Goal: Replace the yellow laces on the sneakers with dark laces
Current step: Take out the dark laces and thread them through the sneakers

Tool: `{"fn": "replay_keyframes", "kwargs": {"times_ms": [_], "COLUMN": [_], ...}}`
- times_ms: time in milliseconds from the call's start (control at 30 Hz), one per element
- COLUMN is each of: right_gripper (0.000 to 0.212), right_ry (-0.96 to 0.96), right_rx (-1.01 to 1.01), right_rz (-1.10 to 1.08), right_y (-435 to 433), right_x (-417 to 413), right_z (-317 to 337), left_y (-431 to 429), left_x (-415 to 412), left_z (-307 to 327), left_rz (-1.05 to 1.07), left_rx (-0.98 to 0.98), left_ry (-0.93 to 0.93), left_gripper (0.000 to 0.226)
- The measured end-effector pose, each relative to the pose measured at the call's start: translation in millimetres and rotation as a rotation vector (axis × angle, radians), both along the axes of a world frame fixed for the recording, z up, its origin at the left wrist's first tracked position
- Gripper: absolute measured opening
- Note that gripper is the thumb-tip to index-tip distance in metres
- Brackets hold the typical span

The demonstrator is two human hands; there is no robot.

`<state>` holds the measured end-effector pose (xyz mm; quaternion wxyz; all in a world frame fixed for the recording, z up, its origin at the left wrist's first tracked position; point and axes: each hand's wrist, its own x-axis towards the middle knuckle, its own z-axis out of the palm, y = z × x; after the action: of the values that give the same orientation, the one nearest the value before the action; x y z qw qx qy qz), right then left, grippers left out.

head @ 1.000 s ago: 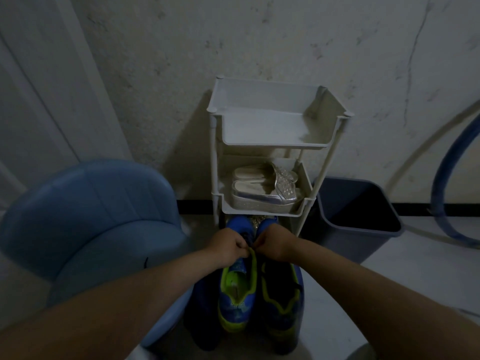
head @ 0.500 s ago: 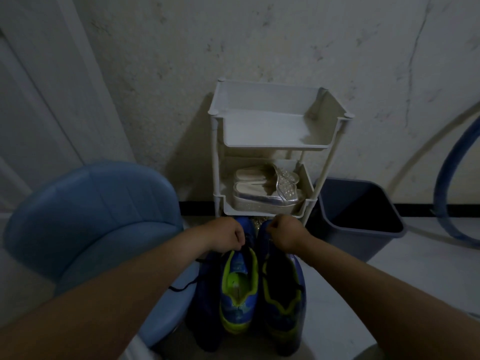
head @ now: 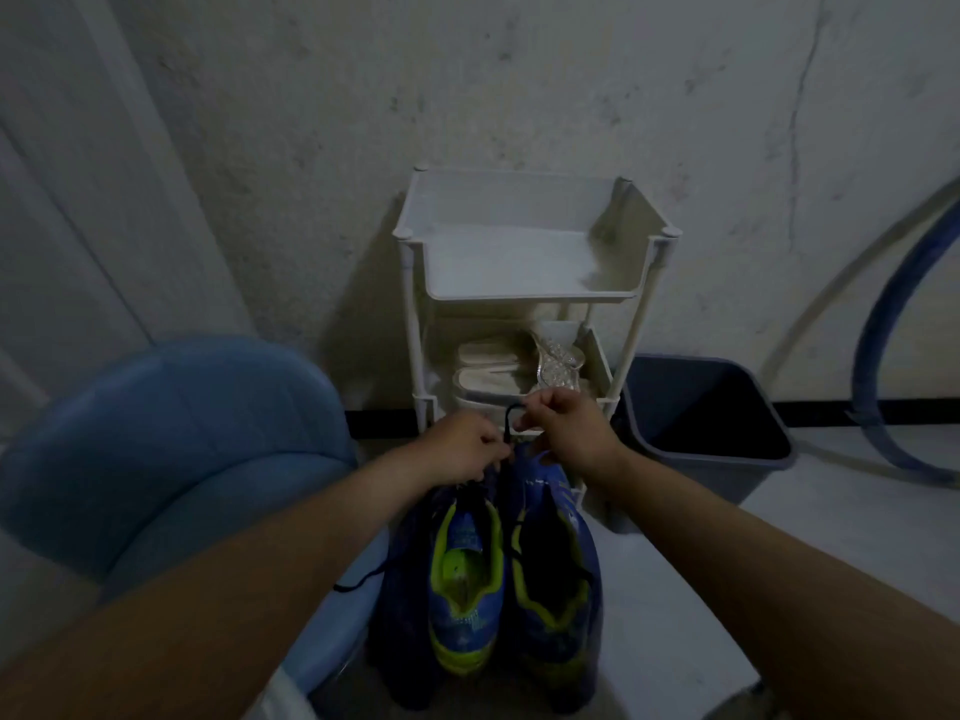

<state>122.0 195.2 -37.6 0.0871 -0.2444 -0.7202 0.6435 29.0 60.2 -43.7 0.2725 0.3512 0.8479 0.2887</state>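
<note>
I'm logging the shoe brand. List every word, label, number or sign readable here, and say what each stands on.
No text can be read in this view.
blue sneakers: faint pale marks on the upper near the toe, too blurred to read.
green insole: any print is too dark and small to read.
white rack, grey bin, dark lace: no lettering visible.

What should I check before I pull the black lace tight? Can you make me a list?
1. Right hand pinches the dark lace: ok.
2. Left hand grips the dark lace lower down, just above the sneakers: ok.
3. Lace goes through the correct eyelet: cannot tell, the hands hide it.
4. Yellow laces fully out: cannot tell, too dim.
5. Sneakers side by side, toes toward the wall: ok.
</note>
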Motion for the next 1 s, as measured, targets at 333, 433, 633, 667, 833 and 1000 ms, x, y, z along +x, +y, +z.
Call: {"fn": "replay_keyframes", "kwargs": {"times_ms": [333, 433, 633, 667, 833, 1000], "right_gripper": [0.018, 0.02, 0.024, 0.023, 0.02, 0.023], "right_ry": [-0.34, -0.338, -0.039, 0.017, 0.138, 0.098], "right_rx": [0.261, 0.306, 0.113, 0.097, 0.02, 0.031], "right_rz": [0.416, 0.417, 0.129, 0.112, 0.099, 0.071], "right_y": [-10.8, -11.3, -12.4, -12.6, -15.3, -13.5], "right_x": [7.9, 7.3, -2.0, -3.1, -5.0, -8.3], "right_z": [-9.6, -5.8, 7.9, 11.4, 16.3, 10.9], "left_y": [1.5, -0.8, -2.3, -4.3, -8.4, -6.3], "left_x": [3.8, 1.5, -6.0, -7.4, -1.8, -2.3], "left_z": [31.4, 31.2, 21.3, 18.4, 10.5, 12.0], "left_rz": [0.282, 0.265, 0.126, 0.056, -0.133, -0.021], "left_rx": [0.516, 0.495, 0.178, 0.087, -0.099, -0.013], "left_ry": [-0.203, -0.222, -0.274, -0.219, -0.158, -0.098], "left_gripper": [0.018, 0.019, 0.034, 0.033, 0.014, 0.028]}}
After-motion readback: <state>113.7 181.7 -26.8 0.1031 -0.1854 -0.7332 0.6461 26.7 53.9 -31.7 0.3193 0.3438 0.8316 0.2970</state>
